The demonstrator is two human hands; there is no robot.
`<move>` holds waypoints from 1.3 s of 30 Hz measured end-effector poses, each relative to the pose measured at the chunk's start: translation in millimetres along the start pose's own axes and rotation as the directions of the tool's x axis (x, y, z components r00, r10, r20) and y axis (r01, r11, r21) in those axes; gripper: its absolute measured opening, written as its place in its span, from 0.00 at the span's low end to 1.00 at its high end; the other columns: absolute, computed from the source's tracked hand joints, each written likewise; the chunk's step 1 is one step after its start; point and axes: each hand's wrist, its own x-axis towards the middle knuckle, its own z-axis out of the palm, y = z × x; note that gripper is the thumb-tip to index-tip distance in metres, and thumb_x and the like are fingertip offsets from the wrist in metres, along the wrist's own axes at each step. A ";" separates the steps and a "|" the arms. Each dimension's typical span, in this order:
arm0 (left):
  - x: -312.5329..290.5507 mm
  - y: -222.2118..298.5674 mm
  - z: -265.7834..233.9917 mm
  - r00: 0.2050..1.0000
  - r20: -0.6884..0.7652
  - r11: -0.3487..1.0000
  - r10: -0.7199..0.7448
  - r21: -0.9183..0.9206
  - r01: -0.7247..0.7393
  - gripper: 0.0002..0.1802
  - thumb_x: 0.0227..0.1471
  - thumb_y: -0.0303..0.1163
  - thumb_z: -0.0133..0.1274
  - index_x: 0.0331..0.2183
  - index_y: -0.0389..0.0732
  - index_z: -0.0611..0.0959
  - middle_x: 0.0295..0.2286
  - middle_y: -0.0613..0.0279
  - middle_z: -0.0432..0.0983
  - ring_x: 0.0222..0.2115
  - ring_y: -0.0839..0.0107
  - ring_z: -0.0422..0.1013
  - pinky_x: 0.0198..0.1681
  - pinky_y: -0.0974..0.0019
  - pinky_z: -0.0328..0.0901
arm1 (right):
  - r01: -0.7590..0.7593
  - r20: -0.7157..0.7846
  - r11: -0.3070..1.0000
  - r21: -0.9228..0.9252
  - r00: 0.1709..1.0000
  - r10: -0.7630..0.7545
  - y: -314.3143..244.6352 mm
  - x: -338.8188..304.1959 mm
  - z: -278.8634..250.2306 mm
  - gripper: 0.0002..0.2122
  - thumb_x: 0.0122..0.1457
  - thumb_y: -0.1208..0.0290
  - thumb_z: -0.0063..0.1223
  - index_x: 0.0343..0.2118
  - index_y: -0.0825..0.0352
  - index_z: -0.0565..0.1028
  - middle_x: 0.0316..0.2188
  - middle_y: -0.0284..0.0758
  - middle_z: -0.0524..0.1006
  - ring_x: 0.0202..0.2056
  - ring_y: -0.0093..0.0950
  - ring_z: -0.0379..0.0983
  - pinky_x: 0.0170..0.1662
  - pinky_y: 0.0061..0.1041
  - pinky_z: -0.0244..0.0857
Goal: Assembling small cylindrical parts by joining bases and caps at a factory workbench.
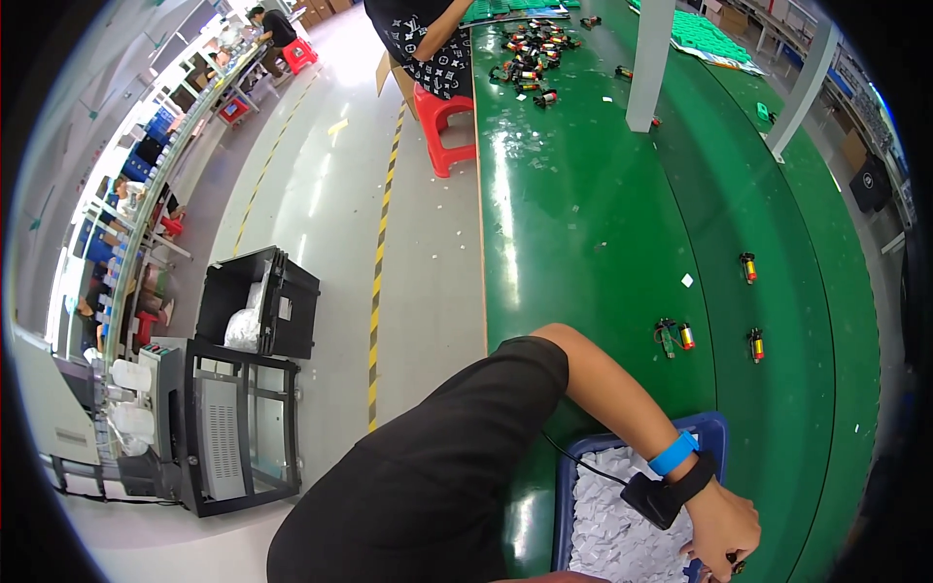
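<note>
My left hand (724,530) is at the lower right, past the right rim of a blue plastic bin (714,428). Its fingers are bent closed around a small black part (736,565), mostly hidden by the fingers. A blue wristband and a strapped black device with a cable sit on that wrist. White paper-like pieces (612,515) fill the bin below the forearm. Of my right hand, only a sliver of skin (559,578) shows at the lower edge; its fingers cannot be made out.
Small red-and-yellow cylinders with black ends (756,345) lie on the green bench (583,243), with a pile of them (530,58) at the far end. A grey post (649,68) rises from it. A person sits on a red stool (447,131). Black crates (258,301) stand left.
</note>
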 end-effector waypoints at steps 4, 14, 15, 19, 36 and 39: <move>-2.7 9.5 -10.4 0.981 0.130 0.966 -0.145 -0.196 0.169 0.21 0.60 0.46 0.53 0.26 0.38 0.85 0.24 0.51 0.80 0.23 0.55 0.77 0.25 0.55 0.71 | 0.106 0.174 0.992 -0.069 0.980 -0.093 -7.2 11.4 -10.8 0.13 0.63 0.67 0.61 0.39 0.75 0.79 0.32 0.45 0.80 0.31 0.38 0.78 0.36 0.34 0.76; -9.4 1.1 2.0 0.996 0.012 0.968 0.093 0.232 -0.093 0.17 0.47 0.39 0.53 0.18 0.34 0.79 0.16 0.48 0.77 0.19 0.49 0.76 0.23 0.53 0.69 | -0.379 0.110 0.910 0.172 0.925 0.364 17.1 -18.1 4.0 0.12 0.66 0.67 0.56 0.37 0.74 0.78 0.34 0.43 0.81 0.33 0.31 0.77 0.37 0.31 0.74; -10.2 -0.2 6.3 0.995 0.015 0.968 0.097 0.230 -0.098 0.17 0.47 0.39 0.53 0.18 0.34 0.79 0.16 0.48 0.77 0.19 0.49 0.76 0.23 0.53 0.69 | -0.436 0.141 0.869 0.236 0.900 0.413 28.4 -21.8 3.3 0.12 0.66 0.67 0.56 0.38 0.73 0.77 0.34 0.42 0.80 0.33 0.30 0.77 0.38 0.30 0.74; -15.8 8.1 17.9 0.990 -0.061 0.902 0.131 0.421 -0.093 0.16 0.47 0.39 0.53 0.21 0.34 0.80 0.15 0.47 0.76 0.18 0.49 0.75 0.21 0.53 0.69 | -0.554 0.233 0.737 0.387 0.832 0.504 36.9 -24.8 1.2 0.12 0.66 0.65 0.57 0.40 0.72 0.75 0.34 0.41 0.79 0.33 0.28 0.76 0.38 0.27 0.74; -3.9 4.9 0.8 0.990 0.094 0.987 -0.109 -0.104 0.119 0.13 0.50 0.35 0.51 0.22 0.34 0.78 0.15 0.52 0.75 0.18 0.49 0.73 0.20 0.55 0.66 | -0.153 0.053 0.960 0.233 0.988 0.144 3.9 -13.3 -2.4 0.10 0.65 0.72 0.57 0.42 0.73 0.73 0.36 0.42 0.76 0.35 0.29 0.75 0.38 0.28 0.75; -6.4 11.1 3.2 0.990 0.103 0.993 -0.101 -0.048 0.106 0.13 0.50 0.35 0.51 0.22 0.35 0.78 0.16 0.53 0.75 0.19 0.50 0.74 0.21 0.55 0.66 | -0.279 0.054 0.899 0.338 0.959 0.277 24.9 -23.9 -6.6 0.10 0.66 0.72 0.57 0.42 0.73 0.73 0.37 0.42 0.76 0.35 0.29 0.75 0.37 0.29 0.75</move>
